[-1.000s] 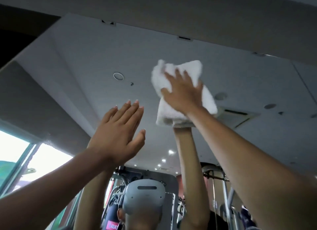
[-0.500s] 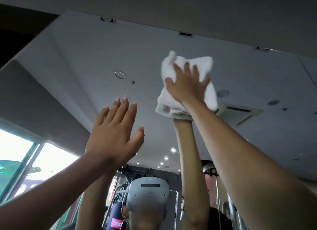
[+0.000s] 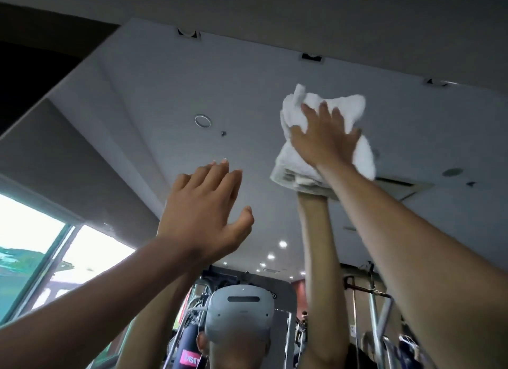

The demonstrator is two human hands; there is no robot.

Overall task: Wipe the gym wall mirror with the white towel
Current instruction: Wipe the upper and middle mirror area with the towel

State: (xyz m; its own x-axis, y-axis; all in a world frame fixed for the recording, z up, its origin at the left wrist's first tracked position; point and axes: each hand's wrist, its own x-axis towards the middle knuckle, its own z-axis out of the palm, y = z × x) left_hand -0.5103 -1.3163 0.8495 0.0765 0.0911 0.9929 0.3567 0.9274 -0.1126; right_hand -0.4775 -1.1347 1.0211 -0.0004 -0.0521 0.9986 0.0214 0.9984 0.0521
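Observation:
The gym wall mirror (image 3: 154,99) fills most of the view and reflects the ceiling, my raised arms and the headset. High on it, right of centre, my right hand (image 3: 321,140) presses a folded white towel (image 3: 362,157) flat against the glass with spread, straight fingers. My left hand (image 3: 206,209) is raised lower and to the left, fingers straight and together, thumb out, flat against or just off the glass; it holds nothing.
The mirror's top edge (image 3: 247,43) meets the wall close above the towel. Reflected below are a window (image 3: 33,247) at left and gym machines (image 3: 368,308) at the bottom.
My right hand has slid the towel to the right along the glass, away from my left hand. My left hand has stayed about where it was.

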